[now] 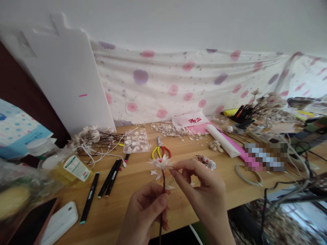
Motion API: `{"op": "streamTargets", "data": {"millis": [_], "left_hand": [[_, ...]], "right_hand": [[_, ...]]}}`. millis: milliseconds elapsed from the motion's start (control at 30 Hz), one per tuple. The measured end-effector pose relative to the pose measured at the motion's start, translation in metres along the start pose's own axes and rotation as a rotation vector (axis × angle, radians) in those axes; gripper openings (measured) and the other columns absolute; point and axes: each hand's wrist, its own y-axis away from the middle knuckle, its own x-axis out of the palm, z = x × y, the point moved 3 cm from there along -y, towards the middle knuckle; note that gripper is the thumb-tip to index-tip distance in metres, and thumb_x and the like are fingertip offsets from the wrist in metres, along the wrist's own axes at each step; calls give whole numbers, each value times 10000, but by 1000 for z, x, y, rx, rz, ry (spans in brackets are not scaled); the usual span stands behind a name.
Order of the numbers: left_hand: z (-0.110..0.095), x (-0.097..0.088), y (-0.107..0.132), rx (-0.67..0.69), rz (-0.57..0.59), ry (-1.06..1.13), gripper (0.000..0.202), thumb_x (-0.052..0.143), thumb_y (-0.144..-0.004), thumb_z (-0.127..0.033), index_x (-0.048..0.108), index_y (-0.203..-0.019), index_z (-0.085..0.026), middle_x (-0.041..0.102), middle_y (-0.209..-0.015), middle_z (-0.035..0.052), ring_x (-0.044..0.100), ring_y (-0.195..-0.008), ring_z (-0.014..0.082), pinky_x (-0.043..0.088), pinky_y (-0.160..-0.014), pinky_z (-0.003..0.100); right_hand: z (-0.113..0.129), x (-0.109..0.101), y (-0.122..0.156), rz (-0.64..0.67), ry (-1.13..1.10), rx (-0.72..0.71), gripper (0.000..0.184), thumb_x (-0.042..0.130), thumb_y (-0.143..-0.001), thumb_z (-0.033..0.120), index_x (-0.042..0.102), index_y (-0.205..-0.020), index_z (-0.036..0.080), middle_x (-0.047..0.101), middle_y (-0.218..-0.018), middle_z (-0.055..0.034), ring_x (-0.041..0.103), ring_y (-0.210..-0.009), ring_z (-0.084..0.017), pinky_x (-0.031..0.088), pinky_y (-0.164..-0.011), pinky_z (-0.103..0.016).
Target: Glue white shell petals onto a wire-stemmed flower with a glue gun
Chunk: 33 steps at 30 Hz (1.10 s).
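Held upright in front of me is a handmade flower (163, 164) with pale pointed petals and a touch of pink at its centre. My left hand (149, 211) is closed round its thin dark stem (164, 182). At the flower's right edge, the thumb and forefinger of my right hand (201, 190) pinch a petal tip. Just behind the bloom lie pliers (158, 141) with red and yellow handles. Several loose petals (154, 173) are scattered on the wooden table (138, 173) beneath. Beyond the pliers, to the left, stands a clear box of petals (136, 140).
Black markers (89, 197), a white phone-like device (61, 221) and a bottle of yellow liquid (76, 170) are on the left. Dried flowers (90, 134) lie behind them. To the right are a white roll (222, 141), a small tube (206, 161) and tangled cables (288, 190).
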Motion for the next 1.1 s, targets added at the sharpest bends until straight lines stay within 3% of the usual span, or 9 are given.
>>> {"op": "streamTargets", "data": {"millis": [200,700,1100], "left_hand": [[-1,3,2,2,3,-29,320,950,-530,-424,778,-669,-192,605,-459,-17,511,-392,78,414,-367,164],[-1,2,3,4,-24,-25,298,953,-543,-393,790,-690,-191,649,-476,-27,545,-388,58,430,-382,132],[4,-5,5,-27,-48,-109,382,940,-534,-462,746,-699,-176,597,-474,-41,521,-389,75,400,-357,160]], "right_hand": [[0,1,-1,-23,-14,40,42,721,-850,218,708,-827,251,580,-590,61,514,-506,-96,418,-500,-221],[3,0,-5,88,-33,224,33,690,-828,245,703,-806,225,587,-586,57,500,-494,-91,398,-473,-212],[4,-1,-7,149,-180,338,146,680,-822,318,703,-744,197,586,-569,36,458,-497,-94,342,-461,-217]]}}
